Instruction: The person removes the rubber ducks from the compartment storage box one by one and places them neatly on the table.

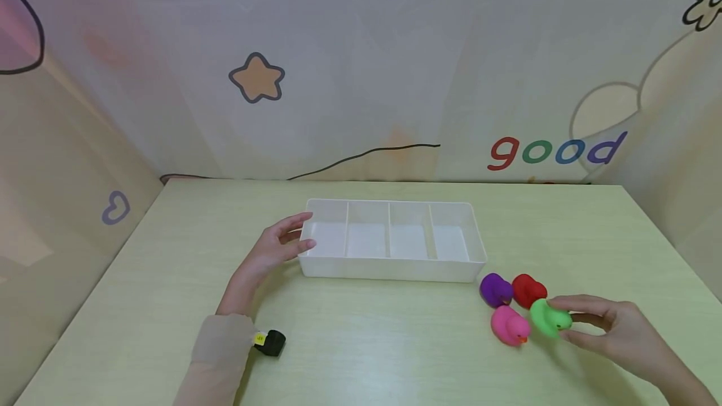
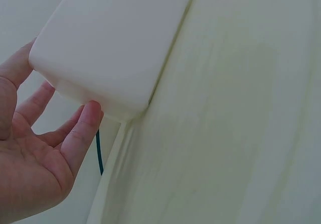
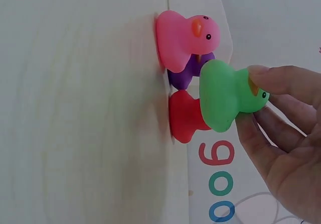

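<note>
A white tray (image 1: 389, 271) with several compartments lies in the middle of the table. My left hand (image 1: 282, 246) rests against its left end, fingers straight, touching the tray's corner (image 2: 100, 58). To the tray's right stand a purple duck (image 1: 495, 289), a red duck (image 1: 528, 289) and a pink duck (image 1: 509, 324). My right hand (image 1: 603, 327) pinches the green duck (image 1: 547, 318) by its head between thumb and fingers. In the right wrist view the green duck (image 3: 223, 98) is in front of the red duck (image 3: 185, 116), pink duck (image 3: 185, 38) and purple duck (image 3: 188, 76).
The pale green table (image 1: 395, 356) is walled by patterned panels at the back and sides. A small black wrist device (image 1: 271, 342) sits on my left forearm. The tray's compartments show nothing inside.
</note>
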The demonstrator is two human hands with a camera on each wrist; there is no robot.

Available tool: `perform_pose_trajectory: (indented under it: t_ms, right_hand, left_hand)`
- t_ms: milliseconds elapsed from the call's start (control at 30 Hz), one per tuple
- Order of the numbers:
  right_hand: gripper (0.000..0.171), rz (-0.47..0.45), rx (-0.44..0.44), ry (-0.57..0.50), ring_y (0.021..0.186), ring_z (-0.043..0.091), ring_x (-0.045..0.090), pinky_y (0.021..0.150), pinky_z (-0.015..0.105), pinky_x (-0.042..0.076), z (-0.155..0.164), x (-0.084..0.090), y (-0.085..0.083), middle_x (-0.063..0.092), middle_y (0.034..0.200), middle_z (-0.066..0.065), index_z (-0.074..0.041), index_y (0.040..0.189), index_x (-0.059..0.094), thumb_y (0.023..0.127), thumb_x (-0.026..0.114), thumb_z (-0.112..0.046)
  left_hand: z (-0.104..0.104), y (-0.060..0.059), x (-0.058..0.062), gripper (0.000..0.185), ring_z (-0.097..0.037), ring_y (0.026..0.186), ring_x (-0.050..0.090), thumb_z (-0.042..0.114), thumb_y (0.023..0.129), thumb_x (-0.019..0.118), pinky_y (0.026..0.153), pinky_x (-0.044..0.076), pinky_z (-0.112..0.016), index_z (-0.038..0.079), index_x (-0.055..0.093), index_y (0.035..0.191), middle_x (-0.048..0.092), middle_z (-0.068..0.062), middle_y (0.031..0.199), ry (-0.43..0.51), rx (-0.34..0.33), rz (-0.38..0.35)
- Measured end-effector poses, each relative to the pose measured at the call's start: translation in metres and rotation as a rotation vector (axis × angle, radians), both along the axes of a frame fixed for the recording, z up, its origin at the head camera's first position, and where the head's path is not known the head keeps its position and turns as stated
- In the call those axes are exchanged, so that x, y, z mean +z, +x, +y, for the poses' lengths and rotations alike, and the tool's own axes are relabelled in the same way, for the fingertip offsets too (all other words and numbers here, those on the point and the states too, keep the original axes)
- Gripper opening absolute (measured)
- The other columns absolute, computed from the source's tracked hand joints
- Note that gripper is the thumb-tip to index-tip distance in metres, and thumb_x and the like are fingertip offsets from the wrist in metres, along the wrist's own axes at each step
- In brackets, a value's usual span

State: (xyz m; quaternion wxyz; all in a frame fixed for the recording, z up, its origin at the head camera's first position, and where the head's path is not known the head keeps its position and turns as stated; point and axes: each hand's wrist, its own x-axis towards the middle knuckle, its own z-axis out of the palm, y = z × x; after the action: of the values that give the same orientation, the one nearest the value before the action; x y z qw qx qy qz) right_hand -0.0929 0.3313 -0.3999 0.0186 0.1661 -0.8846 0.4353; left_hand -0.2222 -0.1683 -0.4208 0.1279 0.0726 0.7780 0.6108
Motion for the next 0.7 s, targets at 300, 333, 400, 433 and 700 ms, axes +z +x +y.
perform_pose_trajectory:
  t_ms: [300, 333, 400, 433, 700]
  right_hand:
    - [0.037, -0.038, 0.009, 0.051, 0.087, -0.006, 0.057, 0.071, 0.009, 0.046, 0.003, -0.009, 0.001, 0.059, 0.103, -0.022, -0.001, 0.106, 0.065, 0.070, 0.073, 0.006]
    - [0.037, -0.037, 0.014, 0.051, 0.087, -0.006, 0.057, 0.071, 0.009, 0.046, 0.004, -0.009, 0.001, 0.059, 0.103, -0.022, -0.002, 0.106, 0.065, 0.070, 0.073, 0.006]
    - [0.037, -0.041, 0.022, 0.048, 0.087, -0.005, 0.057, 0.071, 0.010, 0.046, 0.004, -0.010, 0.001, 0.059, 0.104, -0.023, -0.002, 0.106, 0.065, 0.070, 0.072, 0.006]
    - [0.037, -0.044, 0.029, 0.043, 0.088, -0.005, 0.057, 0.071, 0.010, 0.047, 0.004, -0.010, 0.001, 0.059, 0.104, -0.022, -0.002, 0.106, 0.065, 0.070, 0.072, 0.006]
    - [0.036, -0.067, 0.040, 0.040, 0.089, -0.007, 0.056, 0.069, 0.012, 0.048, 0.004, -0.013, -0.002, 0.059, 0.103, -0.022, 0.000, 0.104, 0.065, 0.069, 0.074, 0.005]
  left_hand:
    - [0.000, 0.000, 0.000, 0.061, -0.033, 0.131, 0.029, 0.025, 0.082, 0.068, 0.100, 0.034, -0.048, 0.017, 0.041, 0.137, 0.029, -0.014, 0.143, 0.001, -0.003, 0.012]
    - [0.000, 0.000, 0.000, 0.062, -0.033, 0.131, 0.029, 0.026, 0.082, 0.068, 0.100, 0.034, -0.047, 0.017, 0.041, 0.137, 0.029, -0.013, 0.143, 0.002, -0.003, 0.011]
    - [-0.001, 0.000, 0.000, 0.062, -0.033, 0.131, 0.029, 0.026, 0.082, 0.068, 0.100, 0.034, -0.047, 0.018, 0.041, 0.137, 0.029, -0.013, 0.143, 0.006, -0.002, 0.008]
    - [-0.001, 0.000, 0.000, 0.062, -0.032, 0.131, 0.029, 0.025, 0.082, 0.068, 0.100, 0.034, -0.047, 0.018, 0.041, 0.137, 0.029, -0.013, 0.143, 0.008, -0.001, 0.007]
    - [-0.001, -0.001, -0.002, 0.062, -0.033, 0.131, 0.030, 0.027, 0.081, 0.069, 0.099, 0.035, -0.047, 0.018, 0.041, 0.136, 0.030, -0.013, 0.142, 0.001, 0.001, 0.010]
